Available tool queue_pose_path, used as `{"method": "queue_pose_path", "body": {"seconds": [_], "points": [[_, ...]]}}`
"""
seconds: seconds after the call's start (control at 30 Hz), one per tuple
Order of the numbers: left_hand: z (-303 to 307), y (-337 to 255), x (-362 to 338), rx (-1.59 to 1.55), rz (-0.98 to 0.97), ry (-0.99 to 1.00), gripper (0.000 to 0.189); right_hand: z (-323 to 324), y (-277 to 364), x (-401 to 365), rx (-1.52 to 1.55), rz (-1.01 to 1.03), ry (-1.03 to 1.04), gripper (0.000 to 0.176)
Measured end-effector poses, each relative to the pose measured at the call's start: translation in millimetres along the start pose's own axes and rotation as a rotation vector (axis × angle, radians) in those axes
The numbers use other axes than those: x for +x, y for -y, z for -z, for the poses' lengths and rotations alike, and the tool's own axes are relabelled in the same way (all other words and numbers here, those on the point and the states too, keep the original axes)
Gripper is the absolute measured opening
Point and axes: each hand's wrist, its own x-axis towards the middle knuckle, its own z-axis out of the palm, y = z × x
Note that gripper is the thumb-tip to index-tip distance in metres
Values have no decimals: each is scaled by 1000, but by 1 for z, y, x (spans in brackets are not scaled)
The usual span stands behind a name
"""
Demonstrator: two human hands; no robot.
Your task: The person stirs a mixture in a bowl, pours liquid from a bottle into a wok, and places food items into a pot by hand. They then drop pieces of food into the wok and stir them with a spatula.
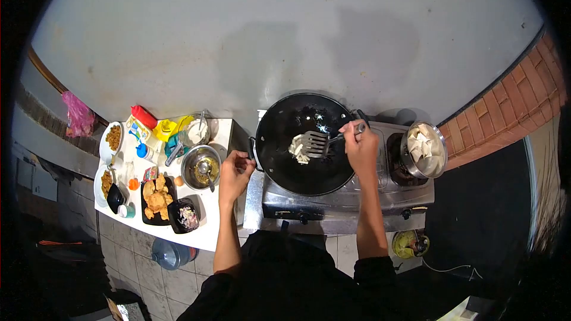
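Observation:
A large black wok (279,169) sits on the left burner of the stove. My right hand (360,145) is closed round the handle of a slotted spatula (317,144), whose head is inside the wok. A small white lump of food (298,149) lies at the spatula's front edge, partly under it. At the wok's left side, my left hand (236,177) has its fingers closed at the side handle (252,150); the exact grip is small to make out.
Right of the wok, a metal pot (441,163) with white pieces stands on the other burner of the stove (345,205). The white table (205,226) at left carries a steel bowl (189,179), fried food (156,198), chopped onion (188,217), an egg (178,181) and plates.

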Motion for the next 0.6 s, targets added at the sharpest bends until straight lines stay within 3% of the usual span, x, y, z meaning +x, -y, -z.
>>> {"method": "queue_pose_path", "body": {"seconds": [0.17,0.37,0.5,0.6], "points": [[-1,3,0,28,-7,-11,20,-7,-18,-1,-161,59,-5,16],[2,-2,0,15,14,13,19,9,5,2,4,-46,-14,15],[0,2,1,-7,13,6,20,7,-8,-2,-191,9,7,16],[0,4,2,12,6,11,21,1,-3,-3,-123,12,26,16]]}}
